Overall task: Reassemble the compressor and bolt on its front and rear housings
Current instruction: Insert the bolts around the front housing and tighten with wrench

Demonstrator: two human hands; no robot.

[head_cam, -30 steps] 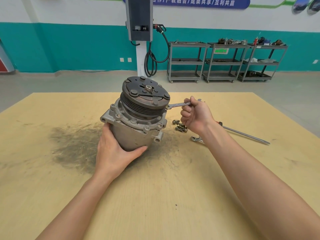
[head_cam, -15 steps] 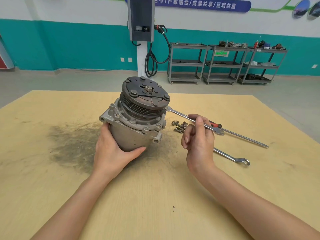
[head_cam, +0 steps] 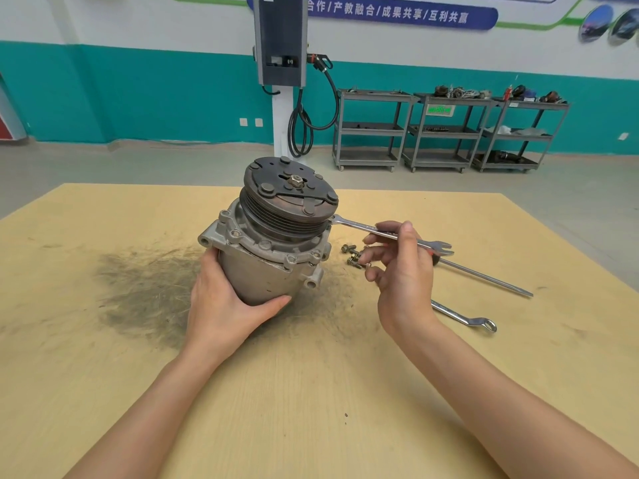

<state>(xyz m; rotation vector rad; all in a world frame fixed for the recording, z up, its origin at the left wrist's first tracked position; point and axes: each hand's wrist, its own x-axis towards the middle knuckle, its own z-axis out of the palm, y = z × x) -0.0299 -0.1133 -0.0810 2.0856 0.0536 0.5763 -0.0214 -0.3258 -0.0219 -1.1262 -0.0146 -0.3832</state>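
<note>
The left hand (head_cam: 221, 305) grips the compressor (head_cam: 276, 236), standing mid-table. The right hand (head_cam: 401, 267) pinches a spanner (head_cam: 380, 233) seated on a far-side housing bolt, fingers loosely curled. Bolt-tightening seems under way; next comes another swing.

Bright, even indoor light, no hard glare. Soft, faint shadows under the left hand (head_cam: 221, 305) and right hand (head_cam: 403, 271). Sharp focus around both hands; slight softness far beyond them. Wide-angle bending: lines curve toward frame edges, forearms stretched near the bottom corners.
</note>
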